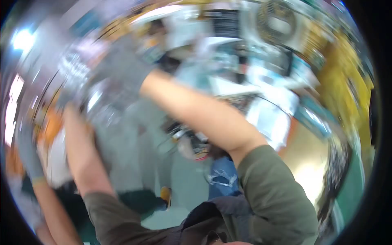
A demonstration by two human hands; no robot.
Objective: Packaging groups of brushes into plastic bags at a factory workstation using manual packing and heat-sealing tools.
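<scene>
My arms reach to the upper left, and motion smears the whole picture. On my right hand [120, 67] is a grey glove; it seems closed on a large clear plastic bag [108, 110], though its fingers are blurred. The bag is see-through and crinkled, with shiny highlights, and hangs in front of the floor. My left hand [67, 99], also in a grey glove, is at the bag's left side. Its fingers are too smeared to read. More glossy clear plastic [75, 67] shows just above it.
Another person's grey-gloved hand [29, 149] reaches in at the far left, near an orange item [53, 122]. A cluttered worktop with white packages [269, 118] and a round dark coil-like thing [277, 20] stretches across the right. Yellow sacks [345, 81] stand beyond it.
</scene>
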